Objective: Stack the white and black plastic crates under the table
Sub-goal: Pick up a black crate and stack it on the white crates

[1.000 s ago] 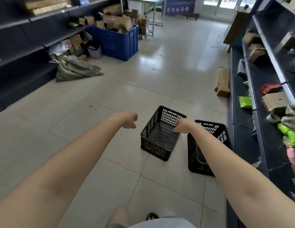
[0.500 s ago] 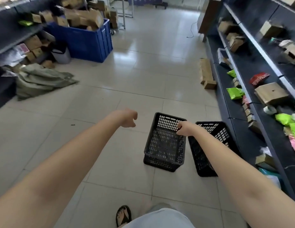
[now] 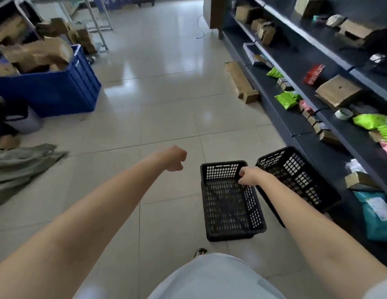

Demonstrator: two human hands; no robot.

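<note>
Two black perforated plastic crates stand on the tiled floor. The nearer black crate (image 3: 229,203) lies upright in front of me; the second black crate (image 3: 296,175) leans tilted against the dark shelf unit to its right. My right hand (image 3: 248,175) is closed over the far right rim corner of the nearer crate. Out to the left, my left hand (image 3: 175,157) is a closed fist above bare floor, holding nothing. No white crate or table underside shows near my hands.
A dark shelf unit (image 3: 317,108) with boxes and green packets runs along the right. A blue bin (image 3: 58,87) full of cardboard stands at left, with a grey-green cloth (image 3: 22,167) on the floor. A long cardboard box (image 3: 240,83) lies by the shelf base.
The view has swung right and come closer to the crates. The nearer crate has turned lengthwise toward me, with my right hand staying on its rim. My left fist keeps its pose.
</note>
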